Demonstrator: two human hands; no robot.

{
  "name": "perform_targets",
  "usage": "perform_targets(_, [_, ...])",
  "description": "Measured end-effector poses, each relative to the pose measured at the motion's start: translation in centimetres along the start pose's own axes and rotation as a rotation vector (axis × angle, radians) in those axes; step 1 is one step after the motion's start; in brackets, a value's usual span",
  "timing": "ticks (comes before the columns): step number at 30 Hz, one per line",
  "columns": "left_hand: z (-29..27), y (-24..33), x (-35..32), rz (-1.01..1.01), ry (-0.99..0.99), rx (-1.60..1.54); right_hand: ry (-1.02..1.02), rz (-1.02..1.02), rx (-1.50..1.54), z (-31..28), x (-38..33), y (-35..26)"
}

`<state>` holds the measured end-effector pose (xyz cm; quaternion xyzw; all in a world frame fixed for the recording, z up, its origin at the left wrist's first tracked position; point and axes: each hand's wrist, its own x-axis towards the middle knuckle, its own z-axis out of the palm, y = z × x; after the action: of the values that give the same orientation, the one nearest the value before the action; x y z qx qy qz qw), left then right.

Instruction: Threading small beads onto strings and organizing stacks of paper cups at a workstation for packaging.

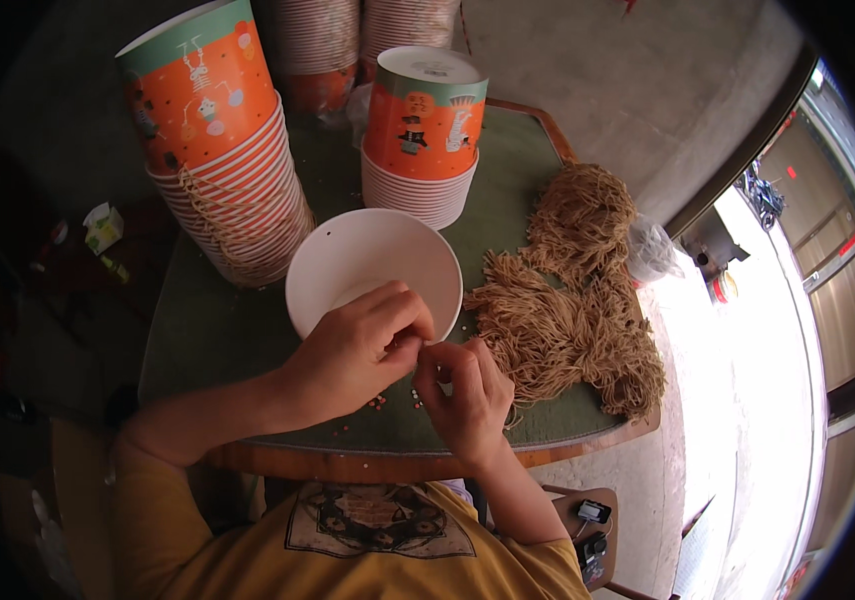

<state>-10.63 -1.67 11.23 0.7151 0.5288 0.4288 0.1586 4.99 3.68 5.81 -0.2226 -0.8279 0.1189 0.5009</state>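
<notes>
A white-lined paper bucket [367,258] sits tilted toward me on the green tabletop, with a small dark hole near its upper left rim. At its near right rim, my left hand [365,338] and my right hand [467,392] meet fingertip to fingertip. Both hands are closed in a pinch, and what lies between the fingers is too small or hidden to make out. Tiny round pellets [377,402] lie on the table just below the hands. A heap of tan cords [567,330] lies close to the right of my right hand.
A tall, leaning stack of orange-and-green paper buckets [212,130] with cords draped over it stands at left. Another upside-down stack [424,130] stands behind the white-lined bucket. Wrapped bucket stacks [319,45] are farther back. A stool [595,510] holding small devices stands at lower right.
</notes>
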Motion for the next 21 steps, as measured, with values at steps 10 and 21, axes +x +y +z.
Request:
perform_targets(10, [0.19, -0.55, -0.18, -0.098, -0.01, -0.175, 0.013, -0.037, 0.0, -0.14, 0.02, 0.02])
perform_targets(21, [-0.11, 0.06, 0.29, -0.198, -0.049, -0.278, -0.038, 0.629, 0.618, -0.61, 0.06, -0.07])
